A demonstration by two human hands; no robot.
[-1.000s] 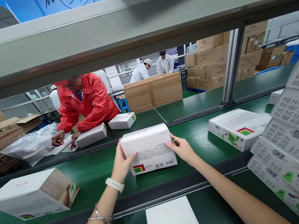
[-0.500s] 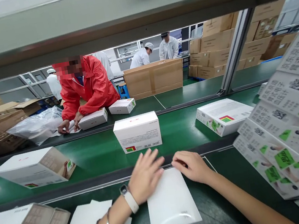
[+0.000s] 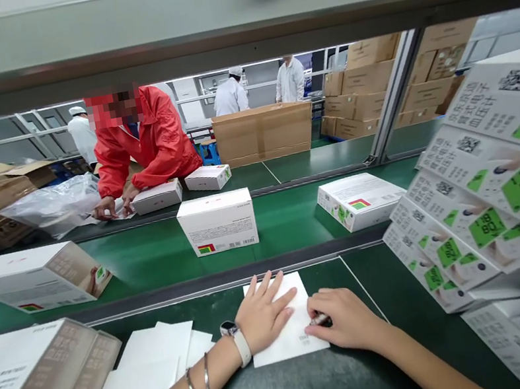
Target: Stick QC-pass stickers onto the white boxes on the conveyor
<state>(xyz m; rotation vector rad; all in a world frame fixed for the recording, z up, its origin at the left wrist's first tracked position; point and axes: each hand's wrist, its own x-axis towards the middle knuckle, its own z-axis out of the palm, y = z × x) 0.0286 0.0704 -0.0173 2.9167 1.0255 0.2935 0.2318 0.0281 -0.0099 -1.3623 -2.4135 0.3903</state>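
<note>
A white sheet or thin booklet (image 3: 282, 350) lies flat on the dark green worktop, with small print near its lower right corner. My left hand (image 3: 264, 314) rests on it with fingers spread, wearing a pale-banded watch (image 3: 238, 339) and bangles. At the sheet's right edge, my right hand (image 3: 347, 320) is closed, thumb and fingers pinching a small shiny metallic object (image 3: 319, 319); most of it is hidden, so its kind is unclear. More white sheets (image 3: 147, 355) lie to the left of my left forearm.
White printed boxes (image 3: 218, 225) stand on the green conveyor (image 3: 151, 260) beyond the worktop. Stacked boxes rise at right (image 3: 486, 221), others at near left (image 3: 16, 385). Across the belt, a person in red (image 3: 150, 140) bends over papers. A metal beam (image 3: 208, 16) crosses overhead.
My right hand has come down to the sheet's lower right, and the metallic object now shows in it. My left hand lies flatter on the sheet. The view has shifted slightly.
</note>
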